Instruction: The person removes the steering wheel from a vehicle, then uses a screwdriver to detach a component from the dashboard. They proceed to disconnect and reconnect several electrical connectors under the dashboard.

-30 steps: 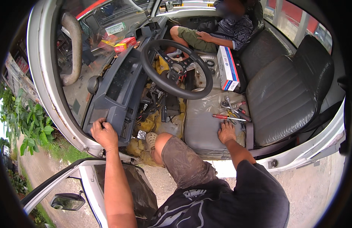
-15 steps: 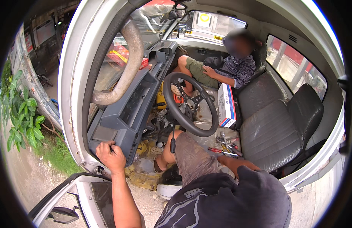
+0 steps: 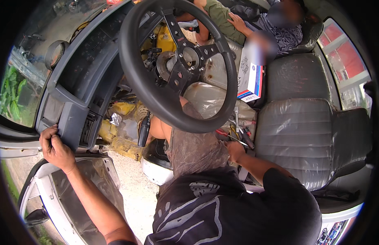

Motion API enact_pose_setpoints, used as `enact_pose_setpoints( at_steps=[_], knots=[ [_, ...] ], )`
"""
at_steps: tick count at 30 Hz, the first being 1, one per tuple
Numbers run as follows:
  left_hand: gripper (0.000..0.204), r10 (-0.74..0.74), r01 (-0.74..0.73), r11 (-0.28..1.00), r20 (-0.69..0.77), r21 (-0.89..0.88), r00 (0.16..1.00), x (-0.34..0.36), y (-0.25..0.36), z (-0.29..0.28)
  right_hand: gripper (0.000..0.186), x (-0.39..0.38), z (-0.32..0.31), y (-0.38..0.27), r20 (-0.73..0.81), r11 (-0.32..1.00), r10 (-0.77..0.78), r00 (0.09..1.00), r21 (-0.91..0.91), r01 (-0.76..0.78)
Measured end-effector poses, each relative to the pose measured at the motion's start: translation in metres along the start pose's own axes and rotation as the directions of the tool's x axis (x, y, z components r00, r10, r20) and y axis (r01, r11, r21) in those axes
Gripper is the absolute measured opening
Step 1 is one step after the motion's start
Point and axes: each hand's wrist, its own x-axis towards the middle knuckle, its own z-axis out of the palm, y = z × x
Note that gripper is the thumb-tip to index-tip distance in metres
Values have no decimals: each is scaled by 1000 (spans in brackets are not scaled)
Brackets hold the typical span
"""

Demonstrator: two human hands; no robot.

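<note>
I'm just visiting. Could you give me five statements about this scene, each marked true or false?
1. The left hand touches the dashboard. True.
2. The steering wheel is white. False: it is black.
3. The white box has red and blue stripes. True.
4. The right hand is up on the steering wheel. False: it is down beside the brown shorts.
5. The tools lie on the roof. False: they lie on the seat.

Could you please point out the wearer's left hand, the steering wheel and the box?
Left hand (image 3: 59, 152), head view: back of the hand.
Steering wheel (image 3: 184, 70), head view: lower spoke.
Box (image 3: 247, 80), head view: white side.
</note>
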Motion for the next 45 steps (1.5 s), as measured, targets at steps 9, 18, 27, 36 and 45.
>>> enact_pose_setpoints(
  at_steps=[9,18,27,36,45],
  knots=[
    [12,-64,65,997,31,-39,997,-1,-2,-12,23,8,54,7,-499,968,-5,867,215,130],
    [36,-49,43,988,42,148,998,-1,3,-15,17,16,54,2,-372,934,94,923,354,48],
    [29,-71,70,994,6,80,997,-5,1,-14,36,2,-156,28,294,793,-68,954,595,-127],
    [16,-70,70,997,-1,35,998,-6,8,-7,13,-24,-388,-56,-793,617,-405,455,131,776],
    [10,-25,26,999,-10,40,1000,-7,14,-1,15,2,-427,-114,-442,754,-628,640,-141,642]
  ],
)
